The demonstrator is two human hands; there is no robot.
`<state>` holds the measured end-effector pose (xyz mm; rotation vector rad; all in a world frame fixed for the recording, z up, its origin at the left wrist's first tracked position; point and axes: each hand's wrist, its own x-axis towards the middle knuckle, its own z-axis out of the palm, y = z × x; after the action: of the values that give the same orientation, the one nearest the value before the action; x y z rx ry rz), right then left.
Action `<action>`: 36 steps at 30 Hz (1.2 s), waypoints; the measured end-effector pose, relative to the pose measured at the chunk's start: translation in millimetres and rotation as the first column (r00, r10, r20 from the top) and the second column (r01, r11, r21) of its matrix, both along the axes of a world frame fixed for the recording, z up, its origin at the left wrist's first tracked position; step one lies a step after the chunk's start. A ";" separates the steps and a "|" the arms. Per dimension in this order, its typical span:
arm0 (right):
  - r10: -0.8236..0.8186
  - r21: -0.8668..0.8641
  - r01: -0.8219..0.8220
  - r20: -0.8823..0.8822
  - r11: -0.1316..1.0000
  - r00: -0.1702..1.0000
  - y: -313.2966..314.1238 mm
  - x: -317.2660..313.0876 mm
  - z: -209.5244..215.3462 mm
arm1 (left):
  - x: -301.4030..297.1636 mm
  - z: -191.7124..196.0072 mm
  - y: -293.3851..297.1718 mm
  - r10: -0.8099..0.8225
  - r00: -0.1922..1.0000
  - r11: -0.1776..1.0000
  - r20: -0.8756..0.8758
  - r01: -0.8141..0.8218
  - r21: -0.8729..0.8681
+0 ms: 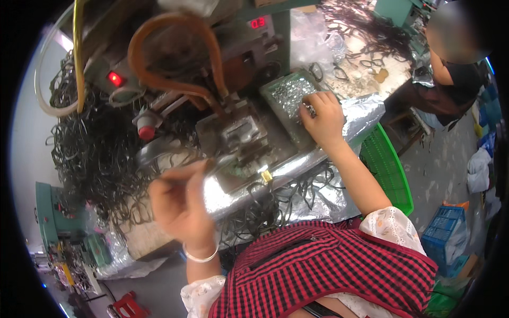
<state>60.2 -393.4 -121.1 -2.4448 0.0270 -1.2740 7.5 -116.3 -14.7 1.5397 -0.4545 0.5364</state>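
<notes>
My right hand is over a shallow tray of small shiny metal pieces. Its thumb and fingers are pinched together at the pieces, and whatever lies between them is too small to name. To the left, my left hand is raised near the bench edge, smeared by motion, so its grip does not show. Between the hands sits a metal fixture with a rectangular hollow, below a looped copper-coloured tube. A small yellow block is at the front edge of the bench.
Dark eyeglass frames are heaped at the left. A red button projects from the machine. Silver foil covers the bench front. A green basket and a blue crate stand at the right, where another person sits.
</notes>
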 end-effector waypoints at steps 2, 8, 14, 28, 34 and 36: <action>0.011 0.039 -0.011 -0.008 0.999 1.000 2.2 0.4 2.6 | 6.7 -0.7 -15.4 0.004 0.998 0.988 0.056 -0.013 0.156; 0.056 0.127 -0.057 0.008 0.990 0.998 0.0 -11.0 -9.2 | 9.9 -1.1 -21.9 0.006 0.986 0.888 0.169 -0.083 0.451; 0.069 0.168 -0.077 0.054 0.983 0.996 -11.4 6.1 13.7 | 13.5 -5.0 -30.6 0.099 0.967 0.925 0.235 -0.176 0.338; 0.025 0.444 0.094 -0.255 0.891 0.967 -25.3 8.6 3.9 | 12.0 -11.6 -23.4 -0.035 0.976 0.918 0.216 -0.054 0.393; 0.121 -0.018 -0.123 -0.107 0.992 0.987 19.2 47.5 10.8 | 12.5 -12.0 -26.3 0.023 0.985 0.958 0.171 -0.071 0.279; 0.026 -0.155 -0.048 -0.141 0.987 0.990 25.1 67.6 -6.1 | 12.2 -14.4 -22.8 0.022 0.979 0.941 0.201 -0.088 0.326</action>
<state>127.8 -368.3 -127.2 -2.6522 -0.0850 -1.1270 19.7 -139.1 -29.1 1.8362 -0.6818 0.6835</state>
